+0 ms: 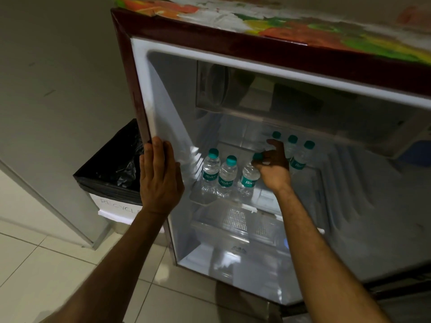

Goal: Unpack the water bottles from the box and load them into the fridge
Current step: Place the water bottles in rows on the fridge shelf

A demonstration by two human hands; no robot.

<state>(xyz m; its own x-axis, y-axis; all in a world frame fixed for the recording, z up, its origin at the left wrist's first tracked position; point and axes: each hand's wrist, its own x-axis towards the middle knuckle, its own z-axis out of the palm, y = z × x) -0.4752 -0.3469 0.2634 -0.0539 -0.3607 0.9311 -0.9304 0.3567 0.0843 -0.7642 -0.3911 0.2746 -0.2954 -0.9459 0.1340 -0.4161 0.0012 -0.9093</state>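
The fridge (233, 50) stands open and fills the centre and right of the frame, its lit interior showing a clear shelf (263, 197) at mid-height. On that shelf the water bottles are set upright in rows, green caps up, labels facing out. That arrangement probably keeps them packed close, so more can fit beside them.

Three stand side by side in a front row at centre: the left bottle (211, 171), the middle bottle (226, 177) and the right bottle (247, 177). Further back, toward the centre right, another bottle (299, 159) and at least two more green caps show behind the hand. The box named in the task is not in view.

The right hand (274, 167) reaches into the fridge from the lower right with the arm stretched forward and the wrist bent slightly down. Its fingers (276, 145) are curled loosely near the cap of the right front bottle, and the thumb side seems to touch that cap. Whether they pinch it or are just letting go cannot be told.

The left hand (159, 178) comes up from the lower left and lies against the fridge's left front edge. Its fingers are straight and pressed flat on the frame, likely to steady the body while the other arm reaches in.

A bin with a black liner (116, 164) sits at the left, beside the fridge.
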